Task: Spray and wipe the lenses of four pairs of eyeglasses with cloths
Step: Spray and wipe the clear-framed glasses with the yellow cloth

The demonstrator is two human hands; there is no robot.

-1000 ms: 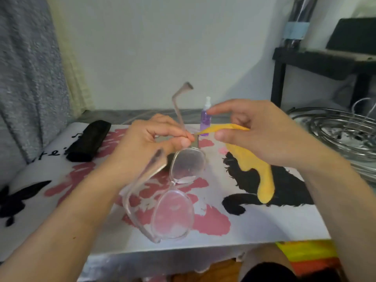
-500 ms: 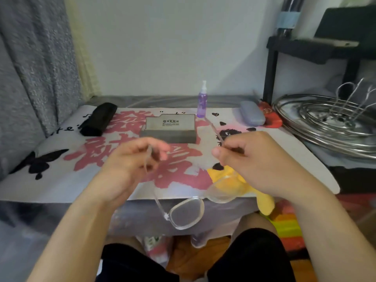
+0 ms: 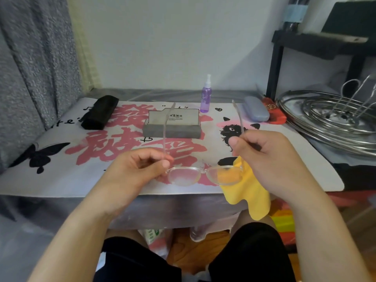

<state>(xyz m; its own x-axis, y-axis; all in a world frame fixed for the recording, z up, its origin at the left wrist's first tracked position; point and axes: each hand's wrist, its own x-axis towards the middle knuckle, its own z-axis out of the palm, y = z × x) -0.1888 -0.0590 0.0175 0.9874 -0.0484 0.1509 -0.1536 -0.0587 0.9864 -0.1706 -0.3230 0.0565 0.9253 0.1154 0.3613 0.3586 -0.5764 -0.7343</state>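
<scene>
Since half a second ago you have levelled the clear eyeglasses (image 3: 204, 174) at frame centre, both temples opened outward. Your left hand (image 3: 140, 169) pinches the left temple; your right hand (image 3: 262, 157) pinches the right temple plus the yellow cloth (image 3: 251, 197). Wiping looks finished; likely inspection.

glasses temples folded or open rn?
Open: both temples of the clear glasses stick out away from the lenses, one pinched in each hand, left hand, right hand.
</scene>
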